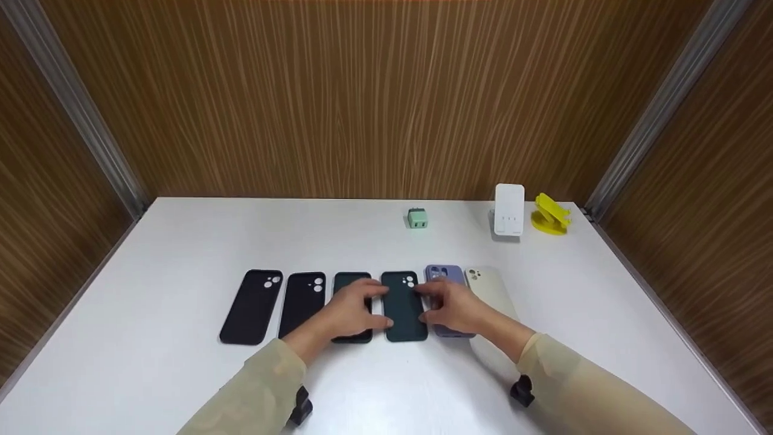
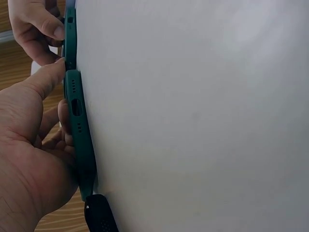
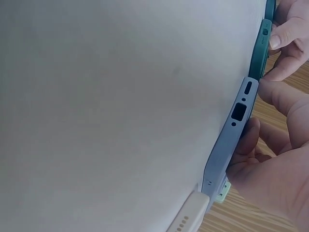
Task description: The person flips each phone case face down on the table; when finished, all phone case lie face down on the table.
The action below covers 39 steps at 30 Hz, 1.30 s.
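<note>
A dark green phone case point(image 1: 403, 314) lies flat in the middle of a row on the white table point(image 1: 386, 386). My left hand point(image 1: 349, 311) touches its left edge with thumb and index fingertip spread apart, over another dark green phone case point(image 1: 350, 278) that it partly hides. From the other side, my right hand point(image 1: 456, 308) has thumb and index fingertip at the right edge, above a purple phone case point(image 1: 454, 271). In the left wrist view the left thumb point(image 2: 48, 77) extends nearly straight toward the middle case point(image 2: 70, 41). The right wrist view shows the right thumb point(image 3: 280, 94) by its end.
Two black phone cases point(image 1: 252, 308) point(image 1: 302, 302) lie at the row's left, a cream one point(image 1: 492, 287) at its right. Farther back stand a green charger plug point(image 1: 417, 218), a white phone stand-like block point(image 1: 509, 209) and a yellow stand point(image 1: 551, 214). Wood-patterned panels point(image 1: 386, 96) enclose the table.
</note>
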Each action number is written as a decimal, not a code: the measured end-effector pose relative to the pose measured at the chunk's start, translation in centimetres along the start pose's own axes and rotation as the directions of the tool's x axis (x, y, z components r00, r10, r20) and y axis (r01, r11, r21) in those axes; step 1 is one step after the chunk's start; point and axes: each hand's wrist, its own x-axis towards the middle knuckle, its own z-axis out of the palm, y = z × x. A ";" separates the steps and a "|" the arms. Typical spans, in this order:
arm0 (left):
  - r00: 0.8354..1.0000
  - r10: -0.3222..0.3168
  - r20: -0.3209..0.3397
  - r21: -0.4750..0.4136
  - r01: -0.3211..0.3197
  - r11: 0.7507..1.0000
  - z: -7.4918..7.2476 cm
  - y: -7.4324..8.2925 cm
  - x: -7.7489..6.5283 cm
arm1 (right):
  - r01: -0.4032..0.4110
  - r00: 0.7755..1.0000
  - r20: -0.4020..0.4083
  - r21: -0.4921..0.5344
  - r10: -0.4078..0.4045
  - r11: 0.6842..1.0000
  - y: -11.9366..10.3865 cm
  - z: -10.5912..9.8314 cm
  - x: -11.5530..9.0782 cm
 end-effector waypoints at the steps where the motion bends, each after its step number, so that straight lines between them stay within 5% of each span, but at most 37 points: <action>1: 1.000 -0.001 -0.002 0.000 0.001 1.000 0.0 0.0 0.0 | -0.004 1.000 -0.001 -0.003 0.004 1.000 -0.1 0.0 0.0; 11: 1.000 -0.009 0.009 0.005 0.009 1.000 -0.1 0.1 0.0 | -0.062 0.998 -0.022 0.016 0.062 0.998 -1.2 0.0 0.0; 18: 1.000 0.009 -0.001 -0.013 -0.009 1.000 -0.1 0.1 -0.2 | -0.112 0.993 -0.032 0.141 0.117 0.984 -1.4 -0.1 -0.5; 39: 0.999 0.047 -0.021 -0.021 -0.048 0.999 -0.1 0.2 -0.4 | -0.162 0.983 0.012 0.534 0.185 0.829 -0.3 -0.5 -0.6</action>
